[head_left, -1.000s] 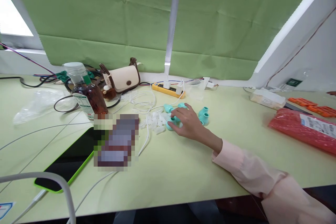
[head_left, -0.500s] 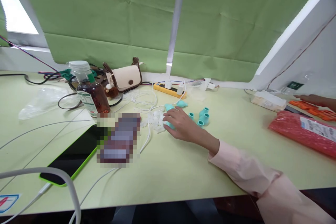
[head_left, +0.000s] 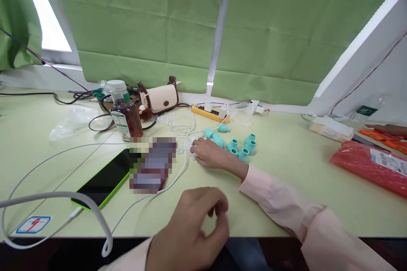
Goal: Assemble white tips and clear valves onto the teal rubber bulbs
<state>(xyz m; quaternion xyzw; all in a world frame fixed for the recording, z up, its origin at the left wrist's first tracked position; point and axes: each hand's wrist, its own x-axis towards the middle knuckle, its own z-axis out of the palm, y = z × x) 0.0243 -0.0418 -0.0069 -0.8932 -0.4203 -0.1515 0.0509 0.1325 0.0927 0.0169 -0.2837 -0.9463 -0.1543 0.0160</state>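
Right hand [head_left: 208,155] is out across the pale green table [head_left: 286,190], palm down, fingers bent, tips right at the little heap of white plastic pieces [head_left: 187,148]. Whether it pinches 1 of them, I cannot tell; the knuckles hide the tips. Left hand [head_left: 190,224] hangs low at the near edge, fingers curled in, thumb close against the fingertips. It is blurred, so whether anything sits in that curl cannot be told either.

The cluster of teal plastic pipe fittings [head_left: 243,146] lies just beside the right hand, on its far-right side, touching or nearly touching the wrist. The cluster runs roughly left to right across the table. Both heaps sit straight ahead, well apart from the left hand, so the right hand is clearly the nearer of the 2.

Around them: a white cable [head_left: 179,169] runs past the heap, a dark phone in a lime-green case [head_left: 104,178] lies to the left, and a bottle of brown drink [head_left: 126,115] stands behind it. Far right, another person's hand [head_left: 388,129] rests by a red plastic packet [head_left: 365,161].
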